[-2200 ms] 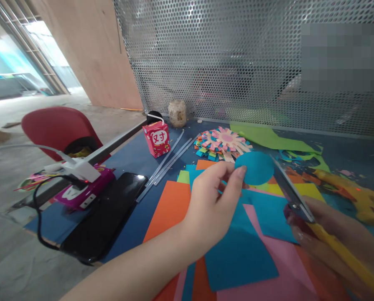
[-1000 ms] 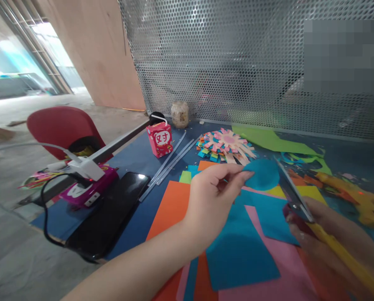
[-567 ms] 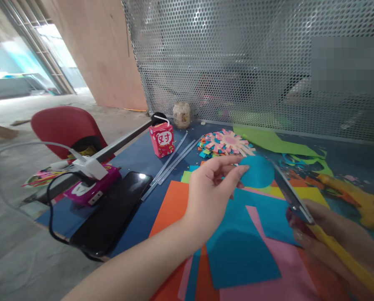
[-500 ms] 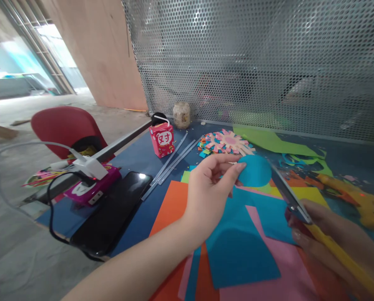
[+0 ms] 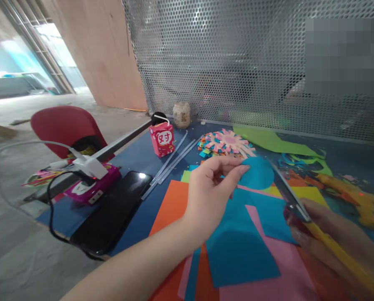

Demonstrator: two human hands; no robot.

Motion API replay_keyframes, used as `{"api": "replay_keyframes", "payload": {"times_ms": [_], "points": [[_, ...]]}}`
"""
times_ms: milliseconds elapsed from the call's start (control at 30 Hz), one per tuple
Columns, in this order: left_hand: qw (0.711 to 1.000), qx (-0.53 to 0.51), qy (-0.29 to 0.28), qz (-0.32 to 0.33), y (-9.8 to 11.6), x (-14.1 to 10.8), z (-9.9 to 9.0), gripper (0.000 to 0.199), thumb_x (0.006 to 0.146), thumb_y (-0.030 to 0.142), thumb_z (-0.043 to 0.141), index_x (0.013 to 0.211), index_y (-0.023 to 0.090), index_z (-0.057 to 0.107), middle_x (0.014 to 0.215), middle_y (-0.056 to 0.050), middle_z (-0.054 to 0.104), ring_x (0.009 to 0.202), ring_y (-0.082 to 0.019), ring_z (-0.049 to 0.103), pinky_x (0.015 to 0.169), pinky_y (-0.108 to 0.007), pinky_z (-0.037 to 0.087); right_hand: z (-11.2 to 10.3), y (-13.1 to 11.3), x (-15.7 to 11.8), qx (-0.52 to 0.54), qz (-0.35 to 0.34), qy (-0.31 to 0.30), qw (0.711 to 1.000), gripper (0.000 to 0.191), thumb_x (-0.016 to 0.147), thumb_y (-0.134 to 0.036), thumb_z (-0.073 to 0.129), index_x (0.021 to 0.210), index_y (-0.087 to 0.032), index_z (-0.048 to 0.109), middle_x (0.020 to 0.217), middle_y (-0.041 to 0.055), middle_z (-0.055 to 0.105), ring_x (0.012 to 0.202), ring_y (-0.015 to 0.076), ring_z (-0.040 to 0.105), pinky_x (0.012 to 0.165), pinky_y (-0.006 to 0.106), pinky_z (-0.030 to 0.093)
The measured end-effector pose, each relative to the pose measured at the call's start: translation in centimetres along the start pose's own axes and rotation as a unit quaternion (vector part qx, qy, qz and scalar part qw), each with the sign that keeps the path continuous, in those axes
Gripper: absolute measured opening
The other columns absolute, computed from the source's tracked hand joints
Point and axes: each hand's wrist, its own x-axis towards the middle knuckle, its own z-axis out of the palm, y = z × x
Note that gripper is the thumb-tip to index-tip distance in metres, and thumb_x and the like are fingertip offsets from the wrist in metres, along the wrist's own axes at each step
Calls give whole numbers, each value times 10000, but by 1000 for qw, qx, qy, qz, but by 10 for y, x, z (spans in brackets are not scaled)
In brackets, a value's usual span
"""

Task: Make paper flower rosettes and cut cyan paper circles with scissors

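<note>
Thumb and fingers of my left hand [image 5: 213, 192] pinch a round piece of blue paper [image 5: 258, 173] by its left edge, above the sheets. At the right, my right hand [image 5: 331, 238] is closed around a pair of scissors [image 5: 324, 238] with yellow handles. The blades point up and left, close to the right edge of the blue circle. Beneath lie blue paper [image 5: 243, 251] with cut edges, pink paper [image 5: 293, 271] and orange paper [image 5: 171, 200]. Behind the circle sits a pile of fringed paper flowers [image 5: 227, 140], the top one pale pink.
A red drink carton [image 5: 162, 140] with a straw and a jar [image 5: 181, 115] stand behind. Clear glue sticks [image 5: 171, 165], a phone [image 5: 111, 213] and a purple power strip [image 5: 95, 188] lie left. To the right are a yellow-orange glue gun [image 5: 359, 200] and green paper [image 5: 274, 140].
My left hand and the blue circle have shifted slightly right. The scissors have barely moved and stay beside the circle's edge.
</note>
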Motion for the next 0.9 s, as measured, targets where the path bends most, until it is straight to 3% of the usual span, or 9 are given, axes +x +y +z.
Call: {"api": "replay_keyframes", "payload": {"times_ms": [100, 467, 667, 800, 900], "points": [[1000, -15, 5, 7, 1, 0, -1, 111, 762, 186, 690, 849, 163, 624, 547, 52, 581, 404, -40, 468, 382, -149, 393, -3, 3, 0, 3, 3, -1, 1000, 370, 612, -606, 707, 640, -284, 527, 507, -24, 449, 509, 205, 522, 396, 241, 456], [999, -11, -1, 43, 0, 1, -4, 31, 756, 177, 696, 735, 172, 674, 538, 49, 571, 415, -36, 469, 377, -143, 389, -2, 8, 2, 12, 7, -5, 1000, 334, 609, -583, 706, 647, -294, 543, 496, -24, 453, 504, 216, 531, 387, 253, 462], [999, 17, -11, 51, -1, 1, -5, 29, 762, 204, 702, 750, 181, 690, 508, 57, 543, 409, -32, 452, 391, -147, 374, -23, 35, 11, -15, -10, -45, 999, 314, 611, -581, 705, 668, -297, 581, 520, -15, 504, 505, 219, 548, 381, 257, 472], [999, 18, -6, 38, 2, 1, -4, 41, 777, 200, 680, 776, 182, 716, 527, 45, 562, 436, -40, 461, 404, -148, 397, -31, 54, 8, -28, -82, -103, 991, 265, 663, -559, 688, 707, -305, 624, 599, -2, 589, 537, 216, 584, 406, 249, 496], [1000, 17, -12, 16, 3, -2, -2, 108, 798, 237, 657, 851, 173, 726, 643, 15, 632, 461, -39, 456, 413, -158, 406, -30, 58, 4, -20, -72, -84, 994, 247, 634, -533, 718, 723, -309, 661, 679, 17, 652, 640, 250, 644, 491, 266, 548]]}}
